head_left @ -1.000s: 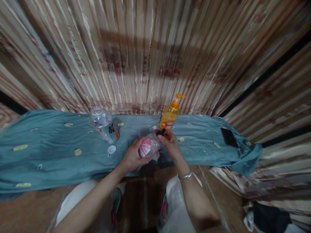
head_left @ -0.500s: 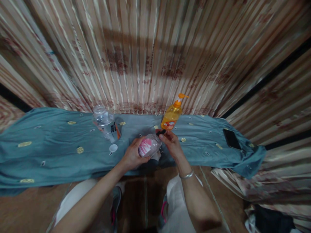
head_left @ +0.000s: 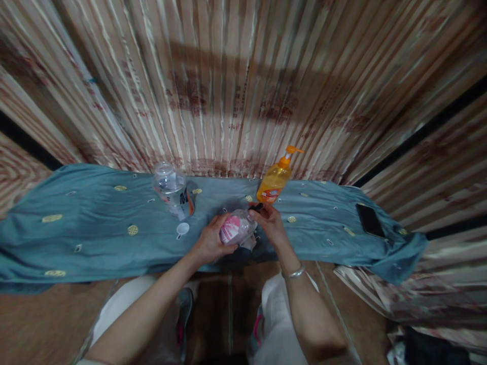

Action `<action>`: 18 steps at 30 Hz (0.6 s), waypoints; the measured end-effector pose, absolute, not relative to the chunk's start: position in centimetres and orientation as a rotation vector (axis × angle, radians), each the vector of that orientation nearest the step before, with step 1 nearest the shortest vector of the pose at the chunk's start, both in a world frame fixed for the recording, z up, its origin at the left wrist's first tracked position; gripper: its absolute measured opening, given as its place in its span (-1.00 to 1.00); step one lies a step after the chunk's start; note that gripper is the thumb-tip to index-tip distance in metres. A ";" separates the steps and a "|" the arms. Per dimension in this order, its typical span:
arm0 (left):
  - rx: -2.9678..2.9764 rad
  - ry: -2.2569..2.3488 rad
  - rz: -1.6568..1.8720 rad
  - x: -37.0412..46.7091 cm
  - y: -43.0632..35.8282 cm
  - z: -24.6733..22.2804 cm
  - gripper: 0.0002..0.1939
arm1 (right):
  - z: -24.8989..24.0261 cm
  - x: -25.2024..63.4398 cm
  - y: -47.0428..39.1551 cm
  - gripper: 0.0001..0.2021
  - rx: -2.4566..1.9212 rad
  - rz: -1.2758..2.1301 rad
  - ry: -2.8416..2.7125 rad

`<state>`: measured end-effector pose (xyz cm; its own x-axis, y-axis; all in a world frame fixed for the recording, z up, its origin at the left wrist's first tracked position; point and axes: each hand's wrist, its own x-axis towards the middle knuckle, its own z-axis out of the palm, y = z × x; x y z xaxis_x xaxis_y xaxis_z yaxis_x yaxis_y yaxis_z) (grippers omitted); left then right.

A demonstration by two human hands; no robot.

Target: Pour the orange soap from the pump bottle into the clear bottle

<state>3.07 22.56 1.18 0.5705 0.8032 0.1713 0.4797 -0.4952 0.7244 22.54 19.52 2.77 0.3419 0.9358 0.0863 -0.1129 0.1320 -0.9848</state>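
Observation:
My left hand [head_left: 213,238] is wrapped round a clear plastic bottle [head_left: 236,228] with a pink and white label. The bottle is tilted, its neck towards the right. At the neck, my right hand [head_left: 269,223] pinches a small black piece [head_left: 256,207], whose kind I cannot make out. A crumpled pale scrap [head_left: 249,242] shows just below the bottle. Left of my hands stands a larger clear plastic bottle [head_left: 172,190] with an open mouth, and a white round cap [head_left: 183,228] lies in front of it. Behind my right hand is an orange pump bottle [head_left: 274,181].
A teal cloth with yellow prints [head_left: 95,228] covers the long narrow table. A black phone [head_left: 370,220] lies at its right end. Striped curtains [head_left: 228,91] hang close behind and at the sides. My knees are below the front edge.
The whole view has shifted slightly, so things on the table appear a little further right. Both hands keep their hold on the bottle and the black piece.

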 end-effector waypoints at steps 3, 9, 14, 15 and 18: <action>2.167 1.029 0.670 2.8 22.6 1.3 -0.14 | 2.9 22.5 19.5 -0.63 -1.152 0.970 -0.925; 2.144 1.004 0.658 2.4 22.7 1.3 -0.16 | 3.8 22.2 19.2 -0.63 -1.022 1.108 -0.930; 2.120 1.000 0.685 2.2 22.7 1.1 -0.17 | 3.2 21.9 19.5 -0.56 -1.026 1.083 -0.956; 2.122 1.003 0.681 2.2 22.7 1.1 -0.16 | 3.0 21.9 19.7 -0.55 -1.068 1.045 -0.956; 2.128 1.012 0.672 2.1 22.6 1.2 -0.17 | 2.7 21.8 19.9 -0.57 -1.178 0.958 -0.951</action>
